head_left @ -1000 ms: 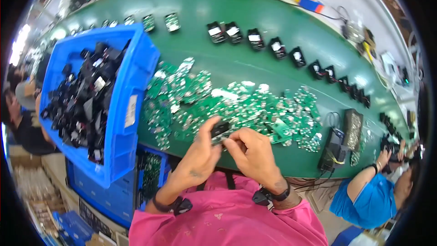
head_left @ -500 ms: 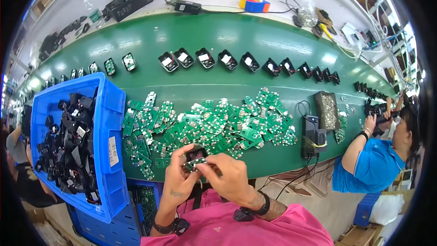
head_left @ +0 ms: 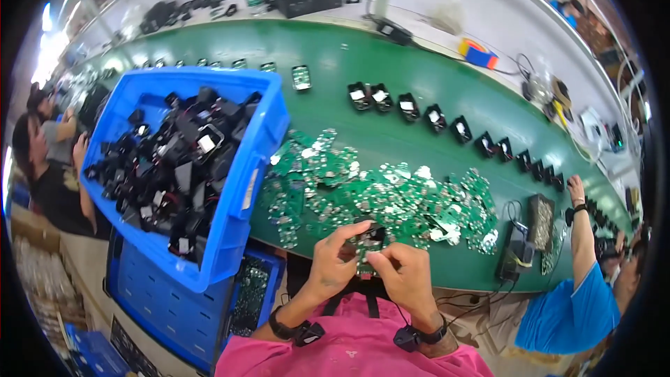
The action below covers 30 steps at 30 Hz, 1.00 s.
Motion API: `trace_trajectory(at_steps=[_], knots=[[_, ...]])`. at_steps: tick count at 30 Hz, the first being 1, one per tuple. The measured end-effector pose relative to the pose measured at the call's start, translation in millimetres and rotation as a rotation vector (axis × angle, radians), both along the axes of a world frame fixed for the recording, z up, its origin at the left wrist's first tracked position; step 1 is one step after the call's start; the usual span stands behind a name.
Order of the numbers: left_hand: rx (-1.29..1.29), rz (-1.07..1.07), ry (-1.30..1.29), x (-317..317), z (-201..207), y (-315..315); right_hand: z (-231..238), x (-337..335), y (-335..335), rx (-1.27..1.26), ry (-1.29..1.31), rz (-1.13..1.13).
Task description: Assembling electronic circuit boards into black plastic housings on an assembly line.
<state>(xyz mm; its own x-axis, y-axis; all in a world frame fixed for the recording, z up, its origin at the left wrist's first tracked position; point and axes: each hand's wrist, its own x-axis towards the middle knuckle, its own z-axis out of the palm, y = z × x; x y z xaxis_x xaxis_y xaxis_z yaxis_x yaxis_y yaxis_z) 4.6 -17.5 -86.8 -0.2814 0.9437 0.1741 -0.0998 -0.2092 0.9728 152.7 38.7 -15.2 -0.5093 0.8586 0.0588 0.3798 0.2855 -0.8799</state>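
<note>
On the left, a blue crate (head_left: 262, 146) of black parts overhangs the near edge of the bench (head_left: 324, 49). Right of it, a pile of green boards (head_left: 380, 195) spreads along that edge. Just before the edge, the left hand (head_left: 333, 265) curls around a black housing (head_left: 377, 231), and the right hand (head_left: 406, 274) pinches a circuit board (head_left: 362, 254) at its mouth, thumb on top. The step looks like fitting board to housing; next seems to call for lining it up squarely. Farther right, filled housings (head_left: 435, 117) line the far side.
</note>
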Motion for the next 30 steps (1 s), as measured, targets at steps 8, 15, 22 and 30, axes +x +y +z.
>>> trace_trajectory(at_steps=[8,15,22,30], knots=[[-0.084,0.132,0.147,-1.4,19.4,-12.0,6.3,-14.2,-5.5,0.13,-0.01,0.0],[-0.165,-0.04,-0.12,-14.9,32.1,-11.8,-6.0,-19.3,2.6,0.169,-0.073,-0.084],[-0.268,-0.01,-0.213,-16.4,29.1,1.6,-16.9,-23.5,15.1,0.203,-0.264,-0.076],[-0.325,-0.112,-0.203,-32.2,28.6,26.4,-18.6,-39.5,38.3,-0.146,0.016,0.012]])
